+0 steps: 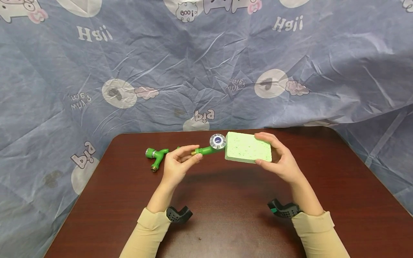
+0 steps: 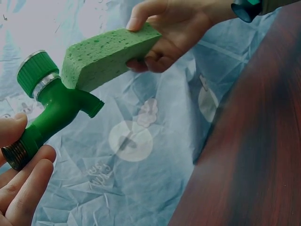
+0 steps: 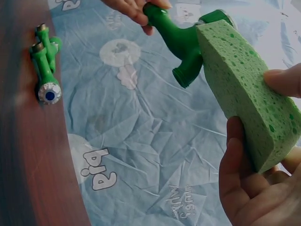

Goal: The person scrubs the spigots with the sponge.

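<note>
Sponge (image 1: 248,147) beside green tap (image 1: 208,150), above the desk (image 1: 226,204).
I see the left grip (image 1: 178,162) pinching the tap, the right grip (image 1: 284,160) clasping the sponge.

This looks like a makeshift recording corner; whether it belongs to a home, an office or a studio cannot be told. A dark reddish-brown table (image 1: 226,222) with a wood grain and rounded far corners fills the foreground. Just behind its far edge, and past its left and right edges, hangs a wrinkled grey-blue cloth (image 1: 200,64) printed with cartoon figures, pale discs and lettering, some upside down. Loose green taps (image 1: 158,155) lie toward the surface's far left corner. Black devices (image 1: 175,215) worn at both wrists point to filming.
</note>
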`<control>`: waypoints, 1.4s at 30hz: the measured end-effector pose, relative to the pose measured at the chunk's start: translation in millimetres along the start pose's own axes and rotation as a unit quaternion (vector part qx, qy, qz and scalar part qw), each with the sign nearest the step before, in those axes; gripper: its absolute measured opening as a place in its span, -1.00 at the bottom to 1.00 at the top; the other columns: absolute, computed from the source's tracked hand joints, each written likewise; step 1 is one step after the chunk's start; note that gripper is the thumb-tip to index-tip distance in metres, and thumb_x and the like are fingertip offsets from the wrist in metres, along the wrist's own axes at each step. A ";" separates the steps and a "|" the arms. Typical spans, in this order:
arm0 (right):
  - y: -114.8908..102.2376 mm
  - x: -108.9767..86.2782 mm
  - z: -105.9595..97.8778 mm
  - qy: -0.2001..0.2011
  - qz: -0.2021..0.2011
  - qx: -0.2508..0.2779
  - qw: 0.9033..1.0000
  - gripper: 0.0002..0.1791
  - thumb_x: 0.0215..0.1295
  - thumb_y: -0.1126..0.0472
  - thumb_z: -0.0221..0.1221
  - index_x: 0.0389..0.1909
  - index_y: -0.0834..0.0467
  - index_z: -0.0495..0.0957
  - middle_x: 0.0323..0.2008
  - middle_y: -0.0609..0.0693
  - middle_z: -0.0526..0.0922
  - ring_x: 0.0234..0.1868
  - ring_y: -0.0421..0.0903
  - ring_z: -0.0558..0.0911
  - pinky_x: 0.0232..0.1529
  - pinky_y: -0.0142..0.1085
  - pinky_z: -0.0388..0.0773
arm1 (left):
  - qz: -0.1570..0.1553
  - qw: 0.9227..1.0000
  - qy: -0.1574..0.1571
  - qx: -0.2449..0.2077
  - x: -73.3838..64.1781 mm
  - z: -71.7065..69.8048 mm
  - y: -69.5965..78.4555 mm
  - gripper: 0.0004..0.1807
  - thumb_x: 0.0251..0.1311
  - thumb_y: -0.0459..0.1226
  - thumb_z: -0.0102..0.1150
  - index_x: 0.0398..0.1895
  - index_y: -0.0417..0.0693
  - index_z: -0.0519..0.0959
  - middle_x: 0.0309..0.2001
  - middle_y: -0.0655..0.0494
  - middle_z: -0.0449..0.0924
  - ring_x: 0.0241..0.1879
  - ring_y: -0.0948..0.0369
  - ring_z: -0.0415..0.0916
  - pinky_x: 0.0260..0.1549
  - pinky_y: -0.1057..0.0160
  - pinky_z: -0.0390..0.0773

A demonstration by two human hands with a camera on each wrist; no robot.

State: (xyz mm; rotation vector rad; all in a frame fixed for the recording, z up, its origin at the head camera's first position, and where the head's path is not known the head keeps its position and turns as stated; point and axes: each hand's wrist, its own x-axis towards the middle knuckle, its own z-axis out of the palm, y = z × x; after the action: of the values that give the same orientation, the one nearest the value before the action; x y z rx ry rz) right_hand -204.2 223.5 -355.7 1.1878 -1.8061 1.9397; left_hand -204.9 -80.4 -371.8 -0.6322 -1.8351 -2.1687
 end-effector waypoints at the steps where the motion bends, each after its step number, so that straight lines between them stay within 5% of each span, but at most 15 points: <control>1: 1.5 -0.3 -0.1 -0.003 0.002 0.000 1.000 -0.25 -0.20 0.82 0.09 0.18 0.56 0.24 0.18 0.26 0.28 0.01 -0.04 0.42 -0.21 -0.42 0.54 | 0.000 1.000 -0.001 -0.002 0.0 0.0 -0.1 -0.66 0.01 -0.55 0.28 -0.08 -0.51 0.54 -0.33 -0.12 0.66 -0.40 0.07 0.67 -0.34 -0.01 0.64; 7: 6.9 -1.9 -4.9 0.004 0.012 -0.006 1.000 -0.26 -0.18 0.83 0.08 0.18 0.56 0.24 0.18 0.25 0.27 0.00 -0.06 0.43 -0.21 -0.44 0.54 | -0.001 1.000 -0.002 0.006 0.5 -0.7 -1.2 -0.65 0.02 -0.54 0.27 -0.08 -0.53 0.53 -0.29 -0.35 0.60 -0.39 0.00 0.66 -0.34 -0.03 0.64; 18: 4.2 0.2 -2.3 -0.009 0.000 -0.010 1.000 -0.26 -0.20 0.80 0.12 0.17 0.56 0.25 0.17 0.25 0.29 0.06 -0.01 0.38 -0.15 -0.41 0.50 | -0.002 1.000 -0.001 0.010 1.3 -1.6 -2.9 -0.64 0.03 -0.54 0.27 -0.07 -0.56 0.51 -0.26 -0.43 0.58 -0.38 0.02 0.66 -0.33 0.10 0.66; 28: 10.1 -5.4 -14.3 0.011 0.079 -0.036 0.996 -0.30 -0.07 0.69 0.20 0.19 0.51 0.24 0.19 0.19 0.28 -0.03 -0.13 0.45 -0.22 -0.46 0.54 | -0.003 1.000 0.002 0.002 0.8 -2.0 -4.0 -0.67 0.03 -0.54 0.27 -0.08 -0.45 0.56 -0.28 -0.39 0.59 -0.37 -0.06 0.65 -0.32 0.06 0.65; 34: 11.6 -5.2 -16.2 0.012 0.072 -0.036 0.997 -0.31 -0.07 0.72 0.17 0.19 0.48 0.26 0.18 0.19 0.27 -0.05 -0.12 0.46 -0.20 -0.48 0.55 | -0.001 1.000 0.000 -0.009 0.7 -1.7 -3.1 -0.67 0.04 -0.54 0.27 -0.08 -0.47 0.55 -0.27 -0.48 0.55 -0.37 -0.12 0.64 -0.32 0.04 0.65; 42: 9.1 -5.2 -15.3 0.007 0.078 -0.040 0.996 -0.32 -0.06 0.72 0.16 0.18 0.49 0.26 0.17 0.19 0.27 -0.06 -0.11 0.45 -0.18 -0.49 0.54 | 0.003 0.999 -0.008 -0.039 0.9 -0.9 -1.4 -0.66 0.05 -0.57 0.23 -0.07 -0.55 0.51 -0.26 -0.52 0.53 -0.41 0.10 0.67 -0.34 0.05 0.65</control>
State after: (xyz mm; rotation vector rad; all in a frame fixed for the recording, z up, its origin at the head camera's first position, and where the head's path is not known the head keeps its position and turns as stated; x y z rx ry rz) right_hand -212.9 237.4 -364.4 1.0354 -2.0028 1.9301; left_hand -206.4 -81.0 -372.7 -0.6718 -1.7601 -2.2471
